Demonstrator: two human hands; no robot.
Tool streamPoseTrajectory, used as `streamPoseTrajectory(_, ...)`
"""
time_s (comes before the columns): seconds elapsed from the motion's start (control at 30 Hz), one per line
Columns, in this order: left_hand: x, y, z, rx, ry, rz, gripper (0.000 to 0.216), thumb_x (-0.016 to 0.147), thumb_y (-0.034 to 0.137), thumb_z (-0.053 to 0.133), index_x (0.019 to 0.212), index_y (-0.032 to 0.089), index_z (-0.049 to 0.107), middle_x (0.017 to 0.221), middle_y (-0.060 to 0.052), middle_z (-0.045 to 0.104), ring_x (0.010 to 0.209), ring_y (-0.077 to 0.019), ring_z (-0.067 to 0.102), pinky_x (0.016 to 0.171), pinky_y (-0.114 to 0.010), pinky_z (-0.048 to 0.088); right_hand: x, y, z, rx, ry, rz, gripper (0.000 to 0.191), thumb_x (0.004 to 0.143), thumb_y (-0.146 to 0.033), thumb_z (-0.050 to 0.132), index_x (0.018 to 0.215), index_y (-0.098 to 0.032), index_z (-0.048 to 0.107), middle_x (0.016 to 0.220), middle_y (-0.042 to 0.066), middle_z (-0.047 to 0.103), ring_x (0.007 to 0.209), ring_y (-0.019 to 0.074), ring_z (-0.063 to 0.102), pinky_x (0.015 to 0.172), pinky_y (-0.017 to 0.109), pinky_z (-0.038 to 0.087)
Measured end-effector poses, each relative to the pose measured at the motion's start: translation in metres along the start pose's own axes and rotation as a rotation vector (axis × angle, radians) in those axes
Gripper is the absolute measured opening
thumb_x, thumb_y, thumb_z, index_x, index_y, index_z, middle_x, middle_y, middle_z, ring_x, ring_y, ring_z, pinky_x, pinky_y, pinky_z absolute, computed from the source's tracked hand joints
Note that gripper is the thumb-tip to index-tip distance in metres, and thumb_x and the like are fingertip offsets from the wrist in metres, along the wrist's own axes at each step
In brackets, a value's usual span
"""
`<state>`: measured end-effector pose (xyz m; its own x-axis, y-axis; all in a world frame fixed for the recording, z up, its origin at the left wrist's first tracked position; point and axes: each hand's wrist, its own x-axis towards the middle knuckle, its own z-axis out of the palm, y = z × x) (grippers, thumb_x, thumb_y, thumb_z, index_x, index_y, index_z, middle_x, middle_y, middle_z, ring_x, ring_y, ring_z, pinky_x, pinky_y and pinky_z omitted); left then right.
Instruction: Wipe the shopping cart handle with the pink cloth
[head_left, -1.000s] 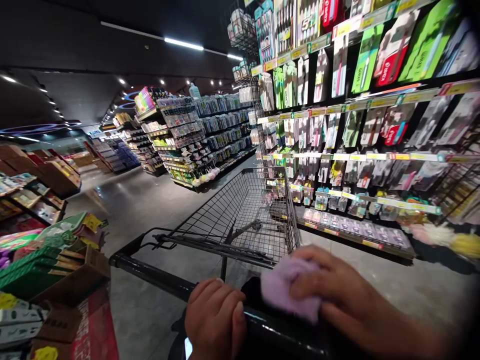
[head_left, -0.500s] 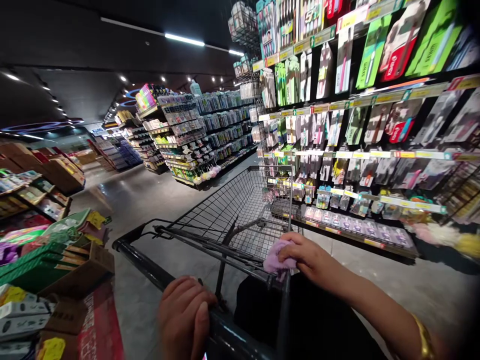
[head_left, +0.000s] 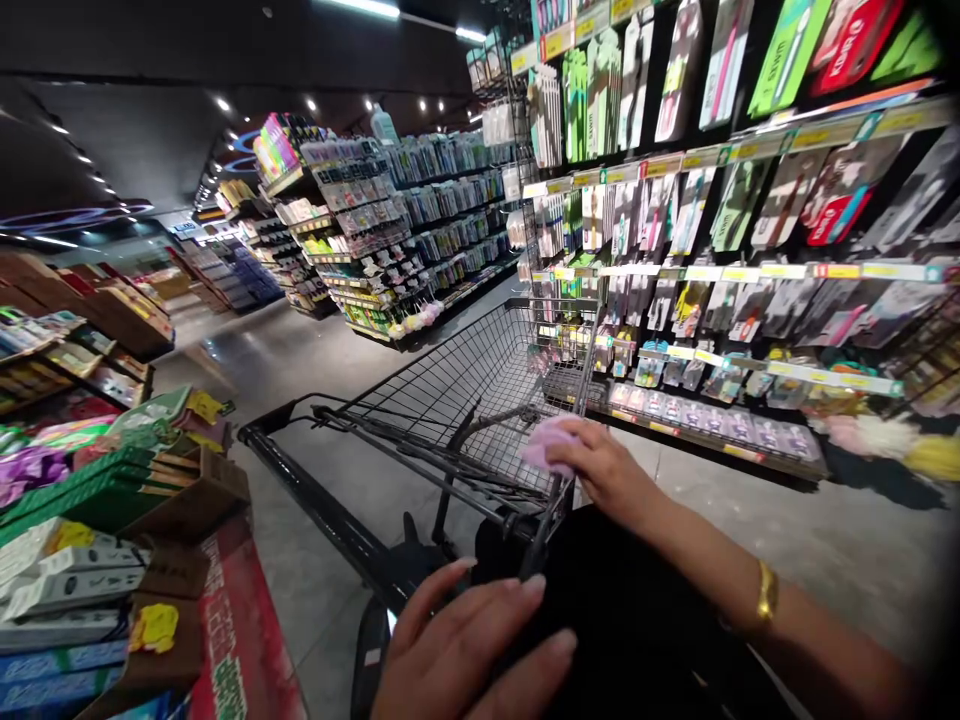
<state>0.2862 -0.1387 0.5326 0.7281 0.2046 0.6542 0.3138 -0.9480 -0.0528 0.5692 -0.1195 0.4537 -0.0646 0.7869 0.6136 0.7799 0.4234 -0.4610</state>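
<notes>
A dark wire shopping cart (head_left: 420,400) stands in front of me, its black handle bar (head_left: 322,510) running along the near side. My right hand (head_left: 600,465) is closed on a soft lilac cloth (head_left: 549,445) at the cart's right side rail. Part of the cloth is covered by my fingers. My left hand (head_left: 472,650) hovers over the near end of the handle bar with its fingers stretched out and apart, holding nothing. Whether its palm touches the bar is hidden.
A rack of hanging toothbrush-like packs (head_left: 712,220) rises close on the right. Boxed goods (head_left: 75,590) and a green crate (head_left: 82,510) crowd the left on a red-draped stand (head_left: 244,620). Shelf rows (head_left: 360,230) stand further back beyond the grey floor (head_left: 277,365).
My left hand has let go of the handle bar and moved right, fingers opening. My right hand has moved up and slightly forward with the cloth along the cart's side. The view has tilted downward.
</notes>
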Motion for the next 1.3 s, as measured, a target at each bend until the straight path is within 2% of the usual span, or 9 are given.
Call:
streamPoseTrajectory(0.07,0.01,0.0,0.007,-0.004,-0.015,0.067,0.025,0.095,0.04,0.053,0.109,0.03,0.071,0.111,-0.001,0.075,0.094,-0.015,0.071,0.096,-0.031,0.051,0.003,0.011,0.004,-0.049,0.068,0.072,0.038,0.086,-0.003,0.044,0.107,-0.024,0.067,0.129,0.011,0.056,0.122,0.0239,0.05,0.101,0.047,0.045)
streamPoseTrajectory(0.2,0.011,-0.003,0.016,-0.031,0.099,-0.055,0.022,0.09,0.018,0.054,0.095,0.028,0.073,0.112,-0.001,0.075,0.082,-0.011,0.071,0.093,-0.028,0.051,0.017,0.018,0.004,-0.077,-0.072,0.026,0.034,0.086,-0.008,0.048,0.109,-0.025,0.067,0.126,0.008,0.059,0.117,0.0227,0.054,0.101,0.043,0.043)
streamPoseTrajectory(0.3,0.003,-0.005,0.019,-0.078,0.182,-0.094,0.024,0.087,0.015,0.051,0.085,0.027,0.072,0.113,-0.002,0.074,0.08,-0.0122,0.07,0.089,-0.031,0.053,0.036,0.023,-0.001,-0.198,-0.123,0.076,0.023,0.087,-0.019,0.053,0.105,-0.023,0.067,0.114,0.007,0.065,0.108,0.0227,0.057,0.1,0.042,0.04)
streamPoseTrajectory(0.47,-0.003,-0.017,0.012,-0.085,0.131,-0.065,0.024,0.084,0.014,0.051,0.086,0.025,0.073,0.116,-0.003,0.074,0.081,-0.0144,0.071,0.082,-0.03,0.054,0.066,0.027,0.001,-0.322,-0.29,0.15,0.018,0.087,-0.025,0.05,0.088,-0.021,0.067,0.093,0.005,0.064,0.083,0.0175,0.057,0.072,0.029,0.039)
streamPoseTrajectory(0.57,-0.01,-0.027,0.003,-0.082,0.098,-0.039,0.026,0.085,0.013,0.049,0.085,0.025,0.073,0.118,-0.004,0.073,0.083,-0.0153,0.07,0.082,-0.032,0.054,0.075,0.02,0.008,-0.331,-0.351,0.165,0.018,0.086,-0.027,0.049,0.08,-0.02,0.065,0.087,0.004,0.064,0.078,0.0168,0.056,0.066,0.028,0.034)
streamPoseTrajectory(0.77,-0.033,-0.046,-0.026,-0.053,-0.053,-0.073,0.028,0.086,0.012,0.05,0.09,0.027,0.074,0.114,-0.003,0.074,0.093,-0.019,0.069,0.09,-0.037,0.051,0.068,0.006,0.022,-0.272,-0.327,0.138,0.015,0.084,-0.028,0.051,0.081,-0.021,0.064,0.088,0.005,0.064,0.08,0.0176,0.055,0.069,0.029,0.033)
streamPoseTrajectory(0.93,-0.048,-0.061,-0.046,-0.063,-0.068,-0.135,0.029,0.092,0.021,0.048,0.096,0.03,0.075,0.11,-0.001,0.075,0.098,-0.0201,0.068,0.096,-0.038,0.047,0.06,-0.006,0.029,-0.215,-0.307,0.126,0.013,0.083,-0.027,0.053,0.081,-0.021,0.064,0.085,0.004,0.062,0.079,0.0175,0.054,0.07,0.029,0.033)
streamPoseTrajectory(1.13,-0.063,-0.073,-0.055,-0.114,-0.063,-0.246,0.026,0.093,0.026,0.052,0.104,0.034,0.075,0.111,0.0,0.074,0.105,-0.0224,0.065,0.1,-0.042,0.046,0.052,-0.021,0.033,-0.161,-0.291,0.153,0.013,0.086,-0.025,0.052,0.083,-0.021,0.064,0.083,0.003,0.059,0.083,0.0175,0.053,0.075,0.029,0.034)
streamPoseTrajectory(1.3,-0.074,-0.094,-0.056,-0.123,-0.073,-0.221,0.033,0.092,0.032,0.059,0.124,0.031,0.067,0.122,-0.003,0.071,0.115,-0.0241,0.062,0.1,-0.04,0.049,0.041,-0.03,0.035,-0.142,-0.251,0.155,0.011,0.085,-0.022,0.052,0.085,-0.022,0.064,0.085,0.003,0.057,0.084,0.018,0.051,0.076,0.03,0.034)
